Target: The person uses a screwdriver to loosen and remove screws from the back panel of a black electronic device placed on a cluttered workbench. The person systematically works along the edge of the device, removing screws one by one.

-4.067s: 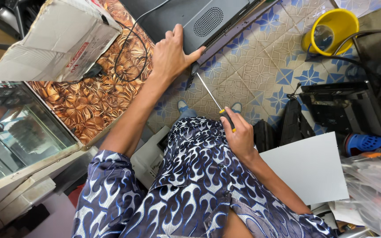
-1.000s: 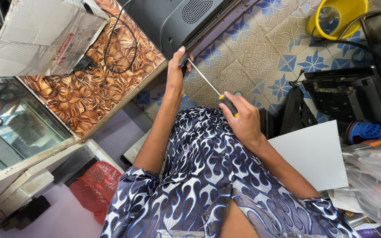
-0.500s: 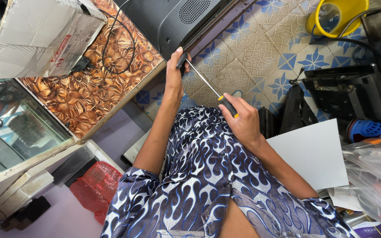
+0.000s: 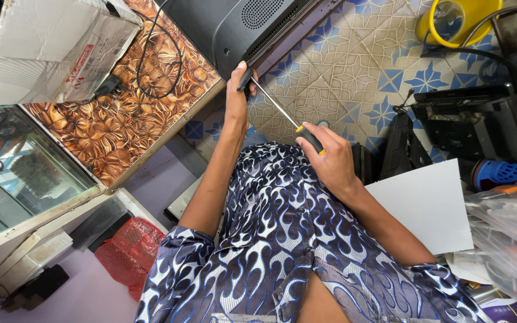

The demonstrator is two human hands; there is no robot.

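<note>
Gripping screwdriver point(image 4: 297, 127), right hand point(image 4: 329, 160) closed.

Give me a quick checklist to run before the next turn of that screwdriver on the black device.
1. Right hand wrapped around the screwdriver handle: ok.
2. Left hand at the edge of the black device, fingers beside the shaft's tip end: ok.
3. Tip seated in a screw: cannot tell, the left hand's fingers hide it.
4. Shaft straight between the two hands, nothing crossing it: ok.
5. Black cable on the patterned tabletop lies away from the tool: ok.
6. Device steady on the tabletop: cannot tell; its edge reaches past the table's edge, and only the left hand is seen on it.
</note>
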